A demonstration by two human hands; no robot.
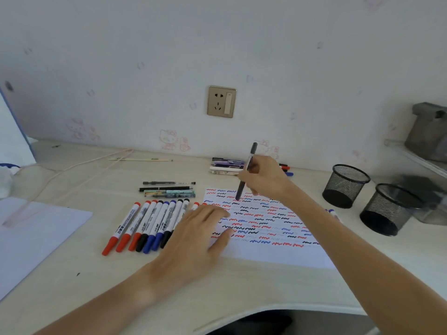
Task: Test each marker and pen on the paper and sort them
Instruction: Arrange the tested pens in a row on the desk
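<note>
head view | right hand (pixel 263 176) at 1 o'clock, grip clamped on dark pen (pixel 245 174), tip at the paper (pixel 271 255) to test it | left hand (pixel 200 228) flat, fingers apart, pinning the sheet | sorted markers (pixel 145 226) at 9 o'clock on bench (pixel 72 274)

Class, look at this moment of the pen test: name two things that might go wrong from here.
1. The paper is almost covered in squiggles, so a new mark from the pen in the right hand may be hard to tell apart.
2. The left hand rests beside the row of markers and could knock them out of order.
</note>
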